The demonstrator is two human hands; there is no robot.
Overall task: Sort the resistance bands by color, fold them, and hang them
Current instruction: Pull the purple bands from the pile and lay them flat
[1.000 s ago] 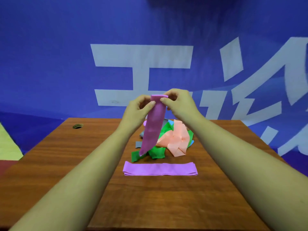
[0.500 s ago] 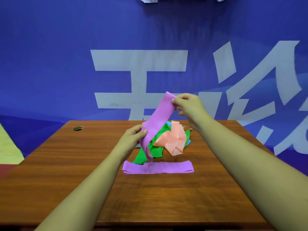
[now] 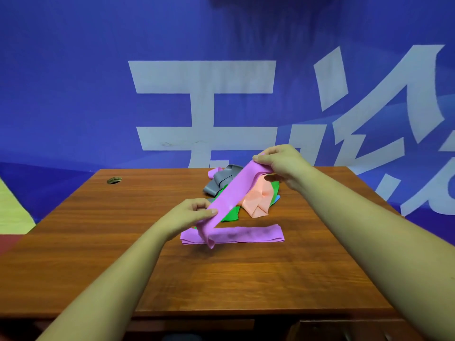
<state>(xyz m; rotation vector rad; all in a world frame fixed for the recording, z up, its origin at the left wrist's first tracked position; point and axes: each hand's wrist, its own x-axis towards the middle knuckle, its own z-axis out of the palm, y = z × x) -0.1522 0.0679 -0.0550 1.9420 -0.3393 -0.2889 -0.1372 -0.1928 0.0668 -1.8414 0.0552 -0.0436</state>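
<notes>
I hold a purple band (image 3: 234,190) stretched on a slant above the table. My right hand (image 3: 283,161) grips its upper end at the far right, while my left hand (image 3: 192,214) pinches it near its lower end, whose tip hangs down. Under that tip a folded purple band (image 3: 246,235) lies flat across the wooden table (image 3: 123,230). Behind it sits a heap of bands: a peach one (image 3: 261,200), a green one (image 3: 230,215), a grey one (image 3: 221,180) and a sliver of blue (image 3: 278,198), partly hidden by the held band.
A round cable hole (image 3: 114,180) is at the table's far left corner. A blue banner with large white characters (image 3: 202,102) stands right behind the table. Both of my forearms reach in from the near edge.
My left hand slid down the held purple band from the top to its lower end. My right hand came lower, so the band now runs on a flatter slant, its tip over the folded one.
</notes>
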